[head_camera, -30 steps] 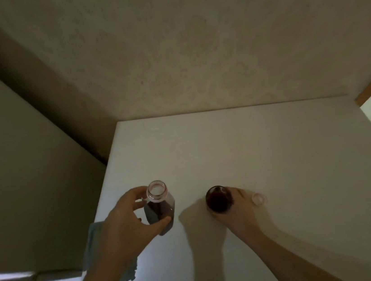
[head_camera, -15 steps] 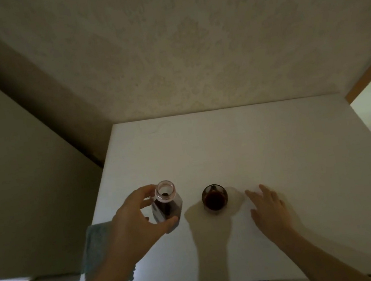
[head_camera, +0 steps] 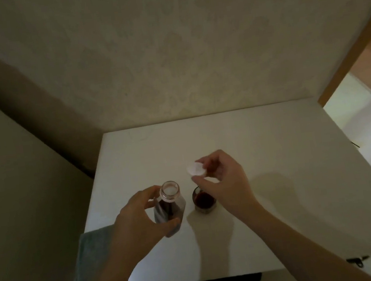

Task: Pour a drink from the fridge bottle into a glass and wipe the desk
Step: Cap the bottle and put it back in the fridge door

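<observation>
A clear bottle (head_camera: 170, 203) with dark red drink stands upright and uncapped on the white desk (head_camera: 264, 153). My left hand (head_camera: 139, 224) grips its body from the left. A small glass (head_camera: 203, 200) filled with the same dark drink stands just right of the bottle. My right hand (head_camera: 225, 182) hovers above the glass and pinches a white bottle cap (head_camera: 196, 169) between thumb and fingers, up and to the right of the bottle's mouth. A grey-green cloth (head_camera: 92, 254) hangs over the desk's front left corner, partly hidden by my left arm.
A patterned wall rises behind the desk and a plain wall closes in on the left. A wooden door frame (head_camera: 351, 47) and a lit room lie to the right. Below the desk's front edge is a dark gap.
My right hand left the glass, reached right onto the desk, took the white cap and lifted it above the glass toward the bottle. The left hand kept its hold on the bottle.
</observation>
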